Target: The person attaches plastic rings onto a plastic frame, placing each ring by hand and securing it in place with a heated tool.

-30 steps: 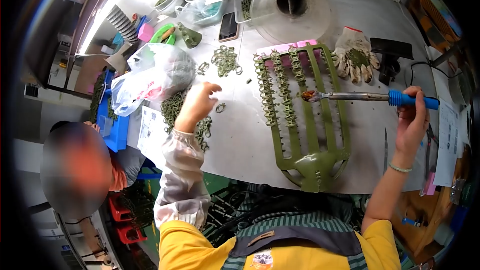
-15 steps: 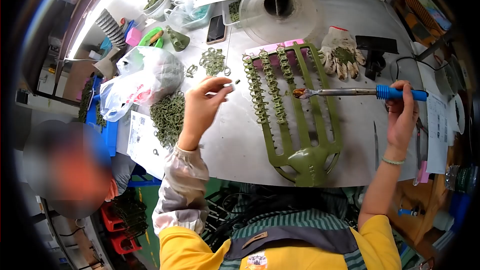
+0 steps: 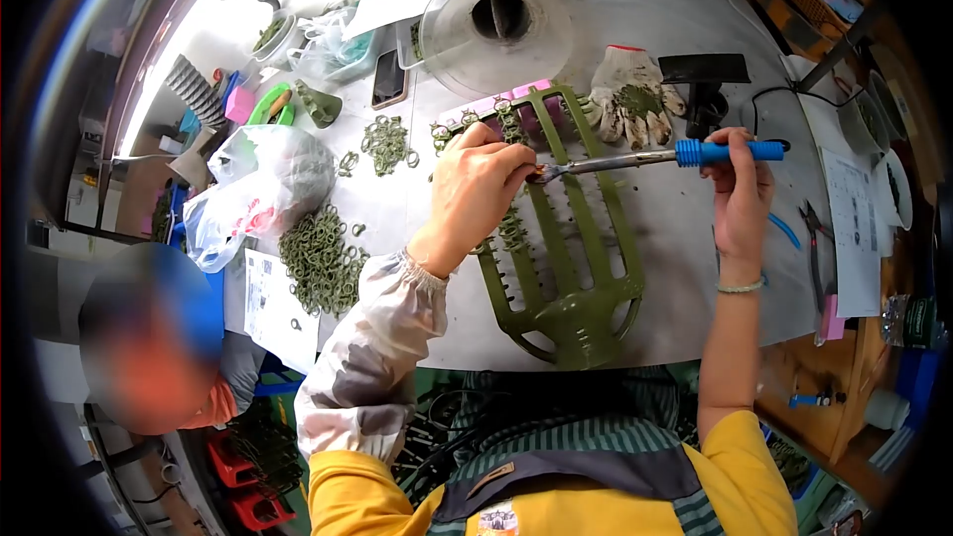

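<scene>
My right hand point(image 3: 742, 201) is closed around the blue handle of a long metal tool point(image 3: 645, 157) resembling a soldering iron. Its tip lies above a green multi-pronged frame point(image 3: 581, 323), at the fingers of my left hand point(image 3: 475, 189). Those fingers are pinched together over the left prongs; whatever is between them is too small to make out. Small green rings line the left prongs, partly hidden by my left hand. Pink blocks point(image 3: 531, 89) sit under the prongs' far ends. A pile of loose green rings point(image 3: 323, 258) lies left of my left hand, with a smaller group point(image 3: 387, 144) beyond it.
A clear round cover point(image 3: 447, 30) and a phone point(image 3: 390, 79) are at the back. A stained glove point(image 3: 635, 99) lies beside a black stand point(image 3: 705, 69). Plastic bag point(image 3: 283, 174) at left, pliers point(image 3: 816, 248) at right. Another person point(image 3: 149, 337) sits at far left.
My left hand has moved right, from near the loose rings to the tool's tip over the frame, its fingers pinched. The whole view has shifted; my right hand still holds the tool.
</scene>
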`<state>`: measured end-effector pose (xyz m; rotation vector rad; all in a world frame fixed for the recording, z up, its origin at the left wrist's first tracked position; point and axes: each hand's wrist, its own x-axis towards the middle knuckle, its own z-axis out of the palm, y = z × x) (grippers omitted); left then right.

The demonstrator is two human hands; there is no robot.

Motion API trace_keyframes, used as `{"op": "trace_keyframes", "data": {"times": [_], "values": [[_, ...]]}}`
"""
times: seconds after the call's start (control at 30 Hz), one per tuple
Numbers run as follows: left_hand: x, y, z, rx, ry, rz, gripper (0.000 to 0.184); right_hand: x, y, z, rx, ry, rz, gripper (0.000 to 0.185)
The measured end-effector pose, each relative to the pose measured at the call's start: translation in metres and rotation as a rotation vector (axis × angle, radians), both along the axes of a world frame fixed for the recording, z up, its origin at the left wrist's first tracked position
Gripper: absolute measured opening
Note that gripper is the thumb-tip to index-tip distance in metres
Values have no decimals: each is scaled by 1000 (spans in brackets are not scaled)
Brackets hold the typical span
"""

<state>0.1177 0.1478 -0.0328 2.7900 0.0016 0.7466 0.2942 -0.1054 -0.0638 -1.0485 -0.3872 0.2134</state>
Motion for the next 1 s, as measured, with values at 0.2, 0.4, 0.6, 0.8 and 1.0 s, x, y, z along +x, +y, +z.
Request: {"op": "trace_keyframes", "data": {"times": [0.2,0.4,0.6,0.8,1.0], "values": [[3,-1,4,40,47,9,11,-3,-3,7,-1,-53,2,16],[-2,16,18,-191,-32,-36,18,-4,-22,21,-81,-56,-38,20],[-42,152,-54,-457,187,626,24,-9,-25,24,-54,-46,-44,20],[-43,163,-99,-405,278,687,26,-15,-27,31,-59,-70,-44,21],[-69,123,-58,-616,108,660,30,-16,-26,32,-78,-90,-72,21]]}}
